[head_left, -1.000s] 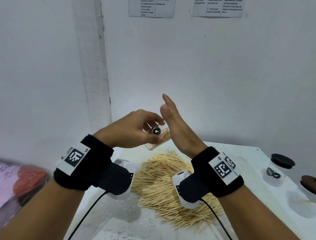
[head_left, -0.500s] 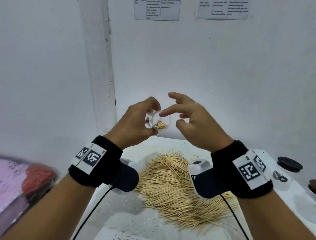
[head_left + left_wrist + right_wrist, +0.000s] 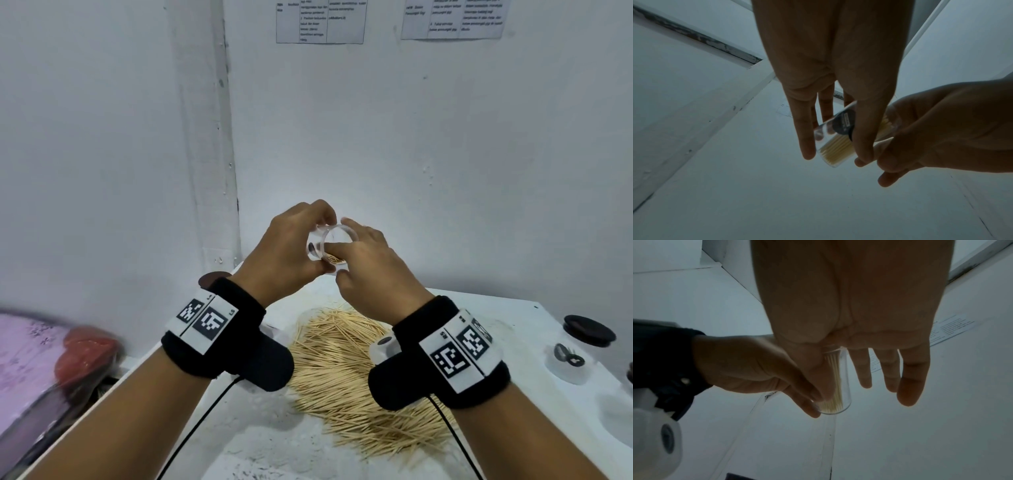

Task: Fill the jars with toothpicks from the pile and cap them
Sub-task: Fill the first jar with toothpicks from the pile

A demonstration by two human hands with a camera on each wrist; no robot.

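My left hand (image 3: 291,246) grips a small clear jar (image 3: 330,246) in the air above the table, tilted with its mouth toward me. Some toothpicks lie along its lower wall, as the left wrist view shows under the jar's (image 3: 836,142) black label. My right hand (image 3: 370,267) is at the mouth: the index finger reaches into the opening and the thumb sits just below the rim. In the right wrist view its other fingers (image 3: 888,369) stretch out loosely beside the jar (image 3: 838,386). The toothpick pile (image 3: 342,370) lies below both wrists.
On the white table (image 3: 513,315), a clear jar with a dark lid (image 3: 587,330) stands at the right, with another at the frame's right edge (image 3: 629,373). A dark lid (image 3: 209,279) shows behind my left wrist. Walls close in behind and to the left.
My right hand went from lying flat against the jar's mouth to pointing at it, and now has its index finger in the opening. The jar has turned its mouth toward me.
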